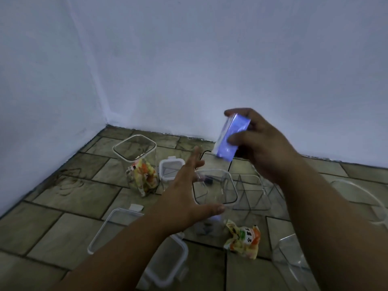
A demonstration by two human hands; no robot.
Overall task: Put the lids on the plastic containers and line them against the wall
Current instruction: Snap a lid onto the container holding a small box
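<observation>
My right hand (260, 141) holds a clear lid (228, 139), tilted on edge, above an open square clear container (227, 192) at centre. My left hand (189, 196) is spread open around that container's left side, thumb at its near rim; whether it touches is unclear. A tall open container (134, 150) with colourful snack packets stands at the back left. Beside it lies a small lid with clips (171, 170). Another empty container (254, 192) stands to the right. More lids lie near me at the lower left (100, 232) and lower centre (170, 267).
The tiled floor meets white walls (210, 59) in a corner at the back left. A loose snack packet (243, 240) lies on the floor at front centre. More clear containers sit at the right edge (361, 194) and the lower right (294, 261).
</observation>
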